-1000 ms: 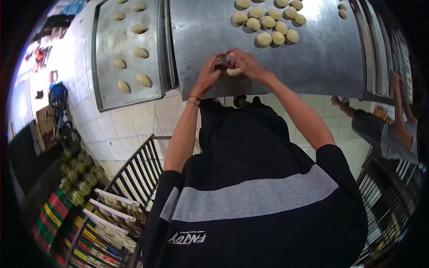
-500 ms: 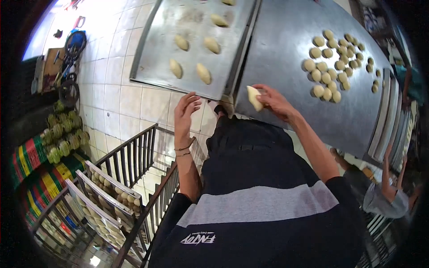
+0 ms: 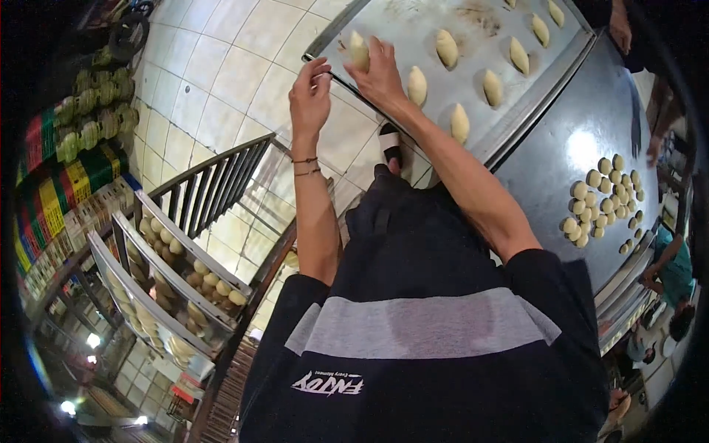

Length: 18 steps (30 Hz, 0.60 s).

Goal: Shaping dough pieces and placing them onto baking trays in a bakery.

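A pointed oval dough piece is between the thumb and fingers of my right hand, at the near left corner of a metal baking tray. Several similar dough pieces, such as one dough piece, lie spaced apart on the tray. My left hand is beside the same corner, palm turned inward and fingers loosely bent, with nothing seen in it. Whether its fingertips touch the tray's rim I cannot tell.
Many round dough balls sit on the metal table at right. A rack of trays with dough and a dark railing stand at left. Coloured crates are beyond. Other people, one in a teal top, are at far right.
My right hand has carried the dough piece from beside the table leftward to the tray's corner. The view has turned, so tray and table appear further right. My left hand stays raised.
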{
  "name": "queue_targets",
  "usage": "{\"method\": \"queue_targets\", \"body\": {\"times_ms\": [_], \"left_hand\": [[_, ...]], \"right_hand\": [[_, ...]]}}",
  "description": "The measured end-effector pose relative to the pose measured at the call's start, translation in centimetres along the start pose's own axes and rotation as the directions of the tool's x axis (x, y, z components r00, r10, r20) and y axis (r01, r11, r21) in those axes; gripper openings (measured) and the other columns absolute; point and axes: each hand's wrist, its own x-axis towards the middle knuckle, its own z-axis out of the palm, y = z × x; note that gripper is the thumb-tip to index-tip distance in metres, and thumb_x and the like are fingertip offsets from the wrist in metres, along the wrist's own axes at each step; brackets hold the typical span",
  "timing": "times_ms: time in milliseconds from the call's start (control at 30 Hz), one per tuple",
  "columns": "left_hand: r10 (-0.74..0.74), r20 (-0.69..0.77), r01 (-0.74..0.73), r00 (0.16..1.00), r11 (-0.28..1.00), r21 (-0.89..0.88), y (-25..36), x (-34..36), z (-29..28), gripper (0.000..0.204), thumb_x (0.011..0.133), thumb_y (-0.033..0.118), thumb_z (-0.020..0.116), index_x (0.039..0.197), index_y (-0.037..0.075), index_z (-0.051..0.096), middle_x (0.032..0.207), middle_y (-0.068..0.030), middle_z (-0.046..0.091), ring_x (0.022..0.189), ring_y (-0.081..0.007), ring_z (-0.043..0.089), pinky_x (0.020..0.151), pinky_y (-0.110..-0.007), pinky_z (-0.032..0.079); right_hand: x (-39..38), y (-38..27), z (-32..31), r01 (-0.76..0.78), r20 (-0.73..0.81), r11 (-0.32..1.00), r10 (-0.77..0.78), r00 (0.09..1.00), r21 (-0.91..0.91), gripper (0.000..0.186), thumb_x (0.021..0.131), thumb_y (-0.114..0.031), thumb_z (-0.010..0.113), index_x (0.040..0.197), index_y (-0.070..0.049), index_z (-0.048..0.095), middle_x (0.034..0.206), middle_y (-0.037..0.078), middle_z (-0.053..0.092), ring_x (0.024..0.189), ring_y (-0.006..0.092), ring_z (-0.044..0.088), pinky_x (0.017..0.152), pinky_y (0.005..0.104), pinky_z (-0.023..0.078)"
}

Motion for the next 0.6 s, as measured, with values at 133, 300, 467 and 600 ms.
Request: {"method": "queue_targets", "body": {"times_ms": [133,300,467,600], "left_hand": [[0.116,0.046,-0.117,0.992,0.993,0.035,-0.7,4.1,2.5,0.034,0.096,0.008,0.059,0.129,0.000,0.063,0.115,-0.0200,0.073,0.105,-0.0290,0.072,0.090,-0.038,0.058],[0.061,0.223,-0.120,0.973,0.957,0.263,-1.3,8.5,5.8,0.047,0.088,0.001,0.054,0.135,0.000,0.059,0.115,-0.0203,0.071,0.101,-0.0354,0.070,0.091,-0.042,0.056],[-0.006,0.294,0.025,0.956,0.998,-0.061,-2.0,9.1,5.0,0.056,0.093,-0.002,0.053,0.149,0.002,0.046,0.124,-0.0155,0.066,0.106,-0.0216,0.067,0.088,-0.034,0.056],[0.090,0.203,-0.091,0.975,0.996,-0.005,-1.0,6.9,3.8,0.064,0.092,-0.002,0.057,0.153,0.001,0.039,0.135,-0.0201,0.061,0.115,-0.0226,0.063,0.094,-0.035,0.054]], "right_hand": [[-2.6,4.2,2.1,-0.101,0.108,0.984,0.118,0.987,-0.149,0.071,0.079,-0.011,0.078,0.140,0.001,0.043,0.126,0.027,0.051,0.109,0.0482,0.055,0.091,0.0534,0.049],[-0.8,6.1,3.5,-0.244,0.119,0.963,0.257,0.959,-0.114,0.042,0.078,-0.006,0.072,0.117,0.002,0.055,0.116,0.031,0.056,0.108,0.0500,0.055,0.091,0.0561,0.048],[0.0,6.6,2.3,-0.256,0.225,0.965,0.261,0.939,-0.052,0.056,0.078,-0.014,0.071,0.128,0.005,0.055,0.122,0.029,0.056,0.111,0.0504,0.056,0.096,0.0525,0.050],[-2.0,5.0,-4.1,-0.458,0.292,0.883,0.414,0.862,0.103,0.078,0.081,-0.010,0.075,0.151,-0.002,0.041,0.134,0.023,0.055,0.100,0.0305,0.066,0.091,0.0390,0.054]]}}
